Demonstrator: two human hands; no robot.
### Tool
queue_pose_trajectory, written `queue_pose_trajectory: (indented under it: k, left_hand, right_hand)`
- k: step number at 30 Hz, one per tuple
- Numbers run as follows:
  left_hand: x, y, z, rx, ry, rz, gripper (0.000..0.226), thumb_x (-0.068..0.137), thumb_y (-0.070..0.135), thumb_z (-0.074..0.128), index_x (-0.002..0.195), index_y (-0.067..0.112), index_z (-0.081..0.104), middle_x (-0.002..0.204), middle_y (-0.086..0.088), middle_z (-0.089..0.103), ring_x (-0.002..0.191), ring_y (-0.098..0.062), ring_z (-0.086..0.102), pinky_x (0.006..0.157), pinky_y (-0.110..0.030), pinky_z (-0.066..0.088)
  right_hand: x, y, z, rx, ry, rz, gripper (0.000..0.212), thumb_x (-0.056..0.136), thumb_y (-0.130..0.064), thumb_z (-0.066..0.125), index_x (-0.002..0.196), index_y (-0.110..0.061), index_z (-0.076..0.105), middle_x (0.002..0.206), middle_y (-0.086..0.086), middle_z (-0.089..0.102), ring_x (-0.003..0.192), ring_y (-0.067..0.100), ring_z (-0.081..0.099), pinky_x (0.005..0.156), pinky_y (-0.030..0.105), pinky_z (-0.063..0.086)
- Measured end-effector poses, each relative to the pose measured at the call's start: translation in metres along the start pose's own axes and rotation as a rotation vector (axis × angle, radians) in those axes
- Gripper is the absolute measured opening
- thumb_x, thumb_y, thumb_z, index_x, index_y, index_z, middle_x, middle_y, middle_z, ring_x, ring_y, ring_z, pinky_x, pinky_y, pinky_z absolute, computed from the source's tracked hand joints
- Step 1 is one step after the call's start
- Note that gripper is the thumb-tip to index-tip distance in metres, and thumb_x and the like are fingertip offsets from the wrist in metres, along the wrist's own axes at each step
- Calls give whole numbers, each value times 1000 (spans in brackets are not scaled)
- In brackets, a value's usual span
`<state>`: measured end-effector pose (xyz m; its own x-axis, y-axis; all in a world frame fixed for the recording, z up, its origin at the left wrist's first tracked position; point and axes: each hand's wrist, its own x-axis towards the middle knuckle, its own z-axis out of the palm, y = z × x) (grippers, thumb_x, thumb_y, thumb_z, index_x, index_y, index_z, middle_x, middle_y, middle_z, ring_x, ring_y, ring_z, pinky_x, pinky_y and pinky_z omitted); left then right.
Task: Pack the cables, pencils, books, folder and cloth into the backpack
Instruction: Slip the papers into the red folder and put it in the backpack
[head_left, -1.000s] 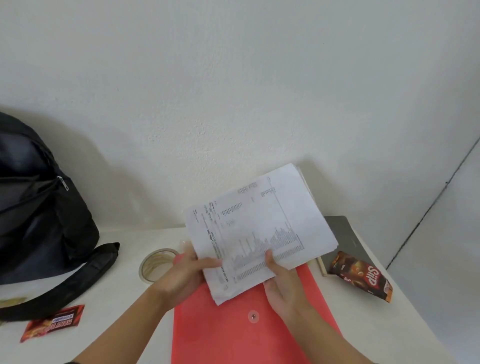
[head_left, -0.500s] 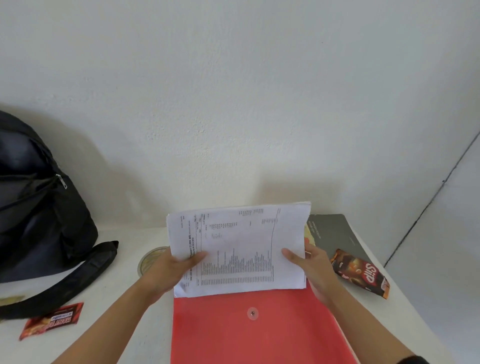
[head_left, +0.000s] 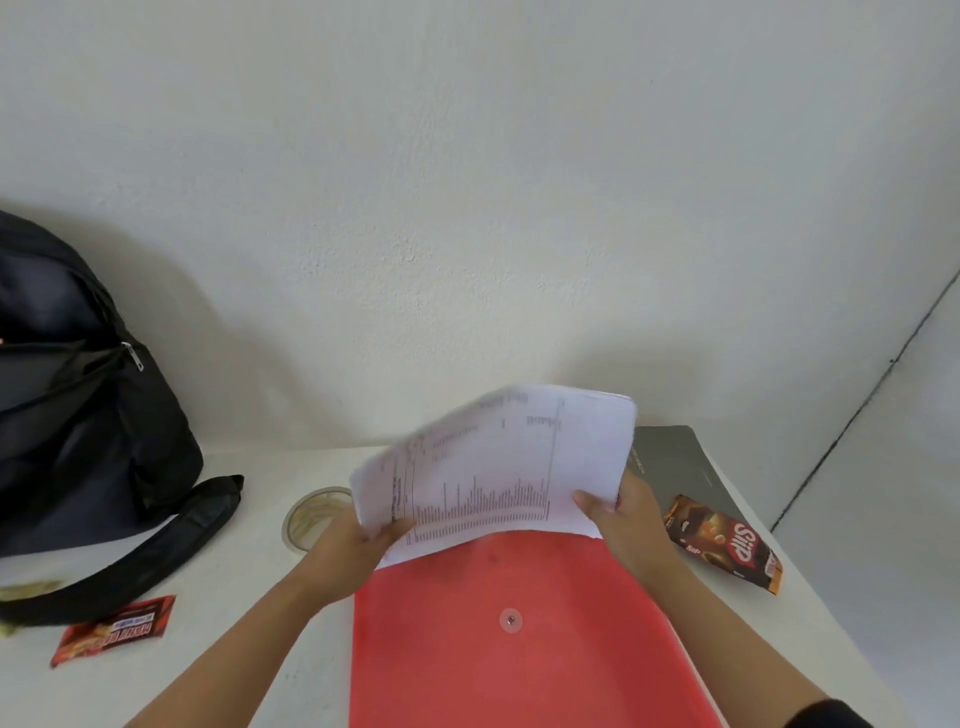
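A red plastic folder (head_left: 519, 649) with a snap button lies on the white table in front of me. Both hands hold a stack of printed white papers (head_left: 498, 462) at the folder's far edge, its lower edge meeting the folder's mouth. My left hand (head_left: 358, 540) grips the stack's lower left corner. My right hand (head_left: 618, 514) grips its lower right side. A black backpack (head_left: 72, 395) stands at the far left against the wall, zip open, its strap (head_left: 156, 545) trailing onto the table. A grey book (head_left: 675, 467) lies behind the papers at the right.
A dark snack packet (head_left: 727, 540) rests on the grey book's near corner. A red snack wrapper (head_left: 114, 631) lies near the strap at the left. A round clear lid or container (head_left: 311, 514) sits left of my left hand. The table's right edge runs close to the packet.
The papers turned from a tilted hold to level, then dropped lower toward the folder's opening. My right hand shifted from the stack's bottom to its right side.
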<state>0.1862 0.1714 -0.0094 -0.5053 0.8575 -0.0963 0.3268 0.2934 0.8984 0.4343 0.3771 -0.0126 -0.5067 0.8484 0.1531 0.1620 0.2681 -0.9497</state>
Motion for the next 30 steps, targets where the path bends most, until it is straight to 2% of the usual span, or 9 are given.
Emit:
queue_pose_trajectory:
  k: [5,8,11,13,17,20,22,27,30]
  left_hand:
    - [16,7,-4,37,61,15,14,100,18,66,105,31,64,104,5,73,100,-17,70,79,-26,60]
    - [24,12,-5,67,176,105,33,95,7,69,118,30,61,104,7,71,95,-17,73,79,-31,63]
    - [24,13,-3,239,381,227,51,88,4,71,128,28,50,104,9,52,89,-7,60,66,-15,48]
    - [21,12,-3,368,415,325,45,85,6,71,119,26,51,96,9,47,83,-4,53,60,-15,37]
    - [18,3,9,577,103,380,13,87,24,71,95,27,61,86,11,57,77,-5,57,68,-26,48]
    - [13,-2,23,874,-131,209,68,81,73,46,132,27,55,123,6,54,116,-16,55,97,-37,48]
    - [11,-5,29,1036,-173,166,95,65,87,30,139,30,48,131,6,48,121,-17,49,100,-35,43]
    - [17,-10,35,945,-182,153,76,70,65,76,131,30,49,125,8,48,117,-16,46,93,-33,40]
    - [17,-7,35,836,-181,232,47,82,42,76,124,29,57,114,7,48,109,-15,49,84,-30,36]
  right_hand:
    - [13,-3,-2,66,21,67,20,95,-8,69,105,-26,74,102,-10,78,97,12,72,84,31,58]
    - [21,3,-4,32,144,95,18,96,-5,66,98,-22,72,99,-5,76,97,23,71,87,43,58]
    - [25,15,-6,-16,220,116,13,96,-6,66,108,-8,72,101,4,75,98,29,71,89,51,58]
    - [26,20,-6,-38,243,115,15,96,-6,66,110,-7,72,102,6,75,97,29,70,89,52,57]
    - [32,19,-5,-69,254,75,13,96,-8,66,107,-13,71,101,4,74,98,28,69,88,44,56]
    - [38,12,0,-60,209,48,14,98,-10,64,105,-20,70,103,1,74,99,23,69,88,41,55]
    - [42,5,3,-78,181,17,15,98,-9,64,107,-19,71,101,-2,74,98,22,69,86,37,54]
    - [43,-2,6,-144,137,-21,21,99,-5,62,108,-22,68,91,-20,65,87,2,62,76,25,44]
    - [41,0,4,-138,139,-17,20,98,-3,62,102,-22,63,88,-19,60,84,2,59,73,22,43]
